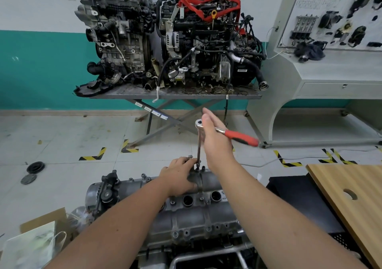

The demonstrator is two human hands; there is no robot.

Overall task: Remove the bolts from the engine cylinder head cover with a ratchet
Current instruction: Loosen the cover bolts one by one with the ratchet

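While the ratchet point(222, 131) is stood up on a long extension bar point(199, 148), its socket end is seated on a bolt at the far edge of the cylinder head cover point(186, 215), which is sat low in the middle of the view, right in front of the person. The ratchet head is gripped by the right hand point(215, 138), fingers wrapped round the top of it, and the red handle is left sticking out to the right. The left hand point(178, 175) is laid on the cover just beside the bottom of the extension, fingers curled, and a loose bolt point(189, 157) looks to be pinched at its fingertips, though that bit can't be made out for certain. Spark plug wells are seen as dark round holes along the cover. Further back, two engines point(165, 39) are parked on a metal table point(175, 95) against the teal-and-white wall, and a wooden board point(351, 198) is seen at the right edge.
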